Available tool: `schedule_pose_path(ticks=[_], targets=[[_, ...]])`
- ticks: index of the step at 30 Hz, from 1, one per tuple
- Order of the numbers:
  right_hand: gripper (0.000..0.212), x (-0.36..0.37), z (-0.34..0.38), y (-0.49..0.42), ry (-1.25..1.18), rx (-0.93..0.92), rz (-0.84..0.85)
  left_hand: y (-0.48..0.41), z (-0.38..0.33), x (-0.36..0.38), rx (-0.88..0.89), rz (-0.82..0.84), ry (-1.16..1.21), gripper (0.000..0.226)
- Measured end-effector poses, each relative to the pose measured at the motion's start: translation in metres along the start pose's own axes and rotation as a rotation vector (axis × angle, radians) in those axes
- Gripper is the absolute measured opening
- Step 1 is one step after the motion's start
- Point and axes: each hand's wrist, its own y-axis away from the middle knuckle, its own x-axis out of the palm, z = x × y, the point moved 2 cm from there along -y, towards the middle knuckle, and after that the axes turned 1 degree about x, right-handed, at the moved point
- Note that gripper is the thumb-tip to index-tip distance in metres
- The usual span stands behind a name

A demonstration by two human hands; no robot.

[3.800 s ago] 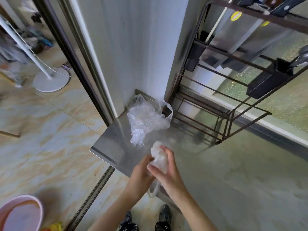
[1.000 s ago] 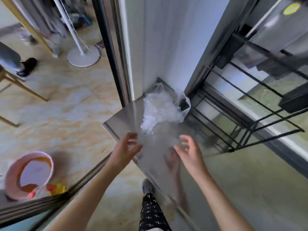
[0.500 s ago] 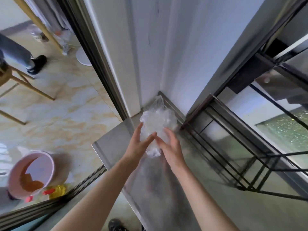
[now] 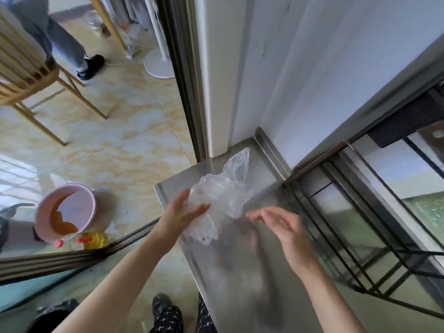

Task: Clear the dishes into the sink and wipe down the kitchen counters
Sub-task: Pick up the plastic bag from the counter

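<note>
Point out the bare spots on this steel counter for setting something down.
Largest free patch: the near stretch of counter, between its left edge and the wire rack. A thin strip lies between the plastic bag and the back lip. Crowded: mid-counter, where left hand touches the bag and right hand hovers.

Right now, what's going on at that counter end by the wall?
A person stands at the end of a steel counter. Their left hand is on a crumpled clear plastic bag lying near the corner by the wall; I cannot tell whether it grips the bag. Their right hand is open and apart from the bag, above the counter. A wire rack stands to the right, and a pink bucket sits on the floor.
</note>
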Motion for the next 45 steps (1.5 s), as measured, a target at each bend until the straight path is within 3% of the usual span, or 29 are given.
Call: schedule_pose_path(ticks=[2,3,6,9,12,14,17,20,24,26,28,29,32,37,45], targets=[[0.063,-0.001,0.008,-0.005,-0.059,-0.059,-0.126,0.016,0.000,-0.021,-0.007,0.000,-0.004,0.046],[0.079,0.006,0.012,-0.012,-0.039,-0.044,-0.081,0.024,0.001,-0.031,-0.007,0.016,-0.018,0.046],[0.114,0.054,0.020,-0.032,0.133,0.037,0.249,0.052,0.007,-0.057,-0.046,0.057,-0.105,0.038],[0.122,0.124,0.024,-0.033,0.223,0.066,0.595,0.078,0.020,-0.084,-0.078,-0.010,-0.136,0.028],[0.101,0.187,0.018,-0.013,0.381,0.043,0.751,0.112,0.031,-0.115,-0.085,-0.113,-0.110,0.043],[0.075,0.220,0.011,0.000,0.424,0.020,0.728,0.144,0.042,-0.139,-0.093,-0.167,-0.048,0.041],[0.051,0.271,0.000,0.025,0.402,0.035,0.713,0.196,0.072,-0.173,-0.076,-0.261,0.068,0.063],[0.059,0.326,-0.015,0.058,0.452,0.100,0.783,0.246,0.109,-0.202,-0.046,-0.427,0.177,0.063],[0.049,0.395,-0.043,0.110,0.332,0.448,0.961,0.304,0.167,-0.242,-0.039,-0.603,0.358,0.060],[0.054,0.430,-0.067,0.136,0.322,0.556,0.988,0.331,0.200,-0.264,-0.050,-0.693,0.406,0.058],[0.067,0.468,-0.095,0.160,0.441,0.546,0.975,0.354,0.235,-0.286,-0.055,-0.774,0.445,0.053],[0.063,0.490,-0.109,0.172,0.503,0.530,0.960,0.363,0.253,-0.297,-0.061,-0.805,0.475,0.049],[0.032,0.552,-0.152,0.200,0.593,0.504,0.926,0.386,0.308,-0.332,-0.086,-0.873,0.566,0.037],[0.013,0.634,-0.231,0.208,0.717,0.431,0.913,0.413,0.417,-0.389,-0.238,-1.058,0.533,0.036],[0.015,0.717,-0.388,0.152,0.792,0.308,0.628,0.392,0.581,-0.431,-0.441,-1.155,0.607,0.016]])
